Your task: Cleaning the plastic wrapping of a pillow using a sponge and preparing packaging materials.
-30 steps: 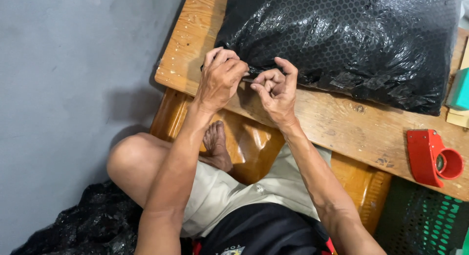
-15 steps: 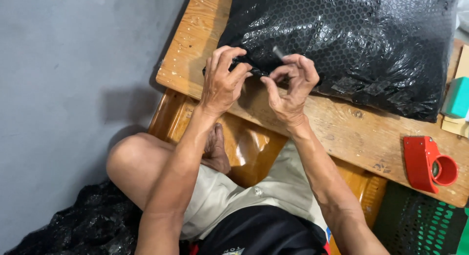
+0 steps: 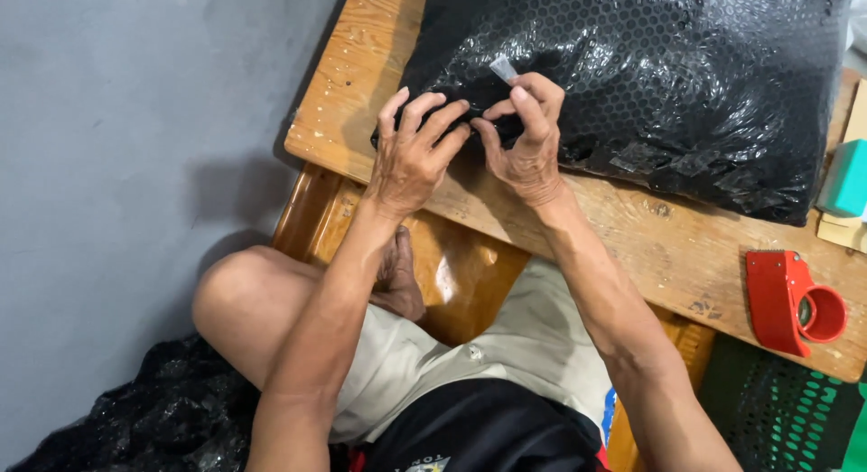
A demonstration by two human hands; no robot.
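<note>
Soft, even daylight. Glare glints off the black bubble wrap (image 3: 650, 65) and the glossy wooden seat (image 3: 461, 273). A faint shadow falls on the grey wall (image 3: 135, 165). Focus is sharp.

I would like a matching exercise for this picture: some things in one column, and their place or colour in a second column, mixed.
Things:
1. tape dispenser
2. bubble-wrapped parcel
3. left hand
4. table

Descriptions:
A. black and shiny
B. red, near the table's right end
C. bare wood
D. at the parcel's near edge, beside the right hand

Pairs: 1-B, 2-A, 3-D, 4-C
</note>
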